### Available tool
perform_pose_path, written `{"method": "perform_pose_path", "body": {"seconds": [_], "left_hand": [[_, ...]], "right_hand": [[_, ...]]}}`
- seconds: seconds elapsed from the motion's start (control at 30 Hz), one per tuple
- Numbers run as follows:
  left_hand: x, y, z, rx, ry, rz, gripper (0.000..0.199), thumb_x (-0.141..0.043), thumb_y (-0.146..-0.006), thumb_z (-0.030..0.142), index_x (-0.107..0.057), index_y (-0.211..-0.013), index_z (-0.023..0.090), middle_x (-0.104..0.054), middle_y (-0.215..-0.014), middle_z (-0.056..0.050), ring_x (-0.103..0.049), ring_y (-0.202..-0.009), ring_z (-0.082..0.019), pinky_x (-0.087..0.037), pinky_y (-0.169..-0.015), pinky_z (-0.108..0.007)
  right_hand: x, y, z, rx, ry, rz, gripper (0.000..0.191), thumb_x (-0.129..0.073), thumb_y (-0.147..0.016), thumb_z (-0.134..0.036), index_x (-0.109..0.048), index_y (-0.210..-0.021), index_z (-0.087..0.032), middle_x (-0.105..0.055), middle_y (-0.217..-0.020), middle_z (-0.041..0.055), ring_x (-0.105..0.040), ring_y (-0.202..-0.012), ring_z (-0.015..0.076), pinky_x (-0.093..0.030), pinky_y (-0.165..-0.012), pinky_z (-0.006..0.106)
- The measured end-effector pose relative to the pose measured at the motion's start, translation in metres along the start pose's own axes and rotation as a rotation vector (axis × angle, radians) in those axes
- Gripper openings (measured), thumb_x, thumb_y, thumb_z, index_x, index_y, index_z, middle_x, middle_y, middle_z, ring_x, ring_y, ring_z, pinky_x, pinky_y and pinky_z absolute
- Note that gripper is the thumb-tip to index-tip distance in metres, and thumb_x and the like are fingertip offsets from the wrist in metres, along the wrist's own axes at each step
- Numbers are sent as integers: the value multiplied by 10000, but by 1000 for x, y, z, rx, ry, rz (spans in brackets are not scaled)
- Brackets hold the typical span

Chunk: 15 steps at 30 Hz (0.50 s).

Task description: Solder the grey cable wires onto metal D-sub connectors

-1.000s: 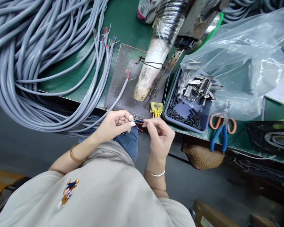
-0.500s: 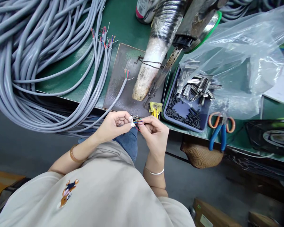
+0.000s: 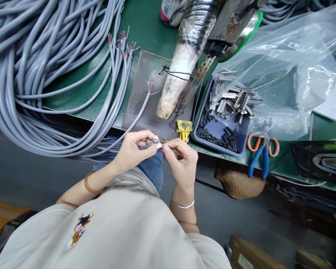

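Just in front of the table edge, my left hand (image 3: 137, 149) pinches a bunch of thin coloured wires (image 3: 162, 141) between thumb and forefinger, with white coverings on its fingertips. My right hand (image 3: 182, 156) is closed on the wires from the other side, its fingertips almost touching the left ones. Green and red strands show between the hands; the rest is hidden by the fingers. Beyond them, a grey cable (image 3: 141, 109) with a stripped end of coloured wires lies across a dark board (image 3: 138, 80). A yellow clip-like holder (image 3: 184, 130) stands right behind my right hand.
Bundled grey cables (image 3: 19, 74) fill the left side. A soldering iron (image 3: 194, 84) and a wrapped nozzle-like tube (image 3: 175, 80) hang over the board. To the right are a blue tray (image 3: 210, 130) with black sleeves, metal connectors (image 3: 238, 102) in a plastic bag, and pliers (image 3: 259, 160).
Both hands have shifted slightly, the left a little right and the right a little left, so the fingertips are closer together. The wires between them lie differently.
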State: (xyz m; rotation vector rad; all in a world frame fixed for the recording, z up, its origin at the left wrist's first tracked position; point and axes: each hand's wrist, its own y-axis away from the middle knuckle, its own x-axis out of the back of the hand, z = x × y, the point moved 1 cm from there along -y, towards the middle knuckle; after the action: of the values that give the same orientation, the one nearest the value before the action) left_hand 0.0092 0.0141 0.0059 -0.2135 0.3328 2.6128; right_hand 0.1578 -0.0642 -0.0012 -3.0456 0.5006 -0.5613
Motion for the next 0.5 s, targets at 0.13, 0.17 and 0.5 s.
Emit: {"method": "perform_pose_path", "body": {"seconds": [0.13,0.17,0.5], "left_hand": [[0,1,1,107,69,-33,318,-847,-731,359,-601,-714,157,-584,-571,38,-451,-452,-44,-345,-425,-171],[1,1,0,151,108,-62,336,-853,-730,371,-593,-717,160,-582,-553,41,-426,-418,-38,-316,-398,-170],[21,-11,-3,514,571,-288,234,-791,-678,228,-572,-713,152,-420,-518,69,-280,-383,-11,-173,-358,-151]], "right_hand": [[3,4,3,52,33,126,146,-690,-948,-358,-775,-962,-240,-601,-697,-31,-398,-527,91,-361,-540,277],[4,4,4,84,54,164,133,-701,-943,-346,-779,-993,-251,-625,-720,-27,-390,-519,89,-371,-535,277],[-2,8,-7,441,219,44,348,-705,-940,-195,-733,-1258,-335,-795,-914,13,-693,-673,134,-549,-594,269]]}}
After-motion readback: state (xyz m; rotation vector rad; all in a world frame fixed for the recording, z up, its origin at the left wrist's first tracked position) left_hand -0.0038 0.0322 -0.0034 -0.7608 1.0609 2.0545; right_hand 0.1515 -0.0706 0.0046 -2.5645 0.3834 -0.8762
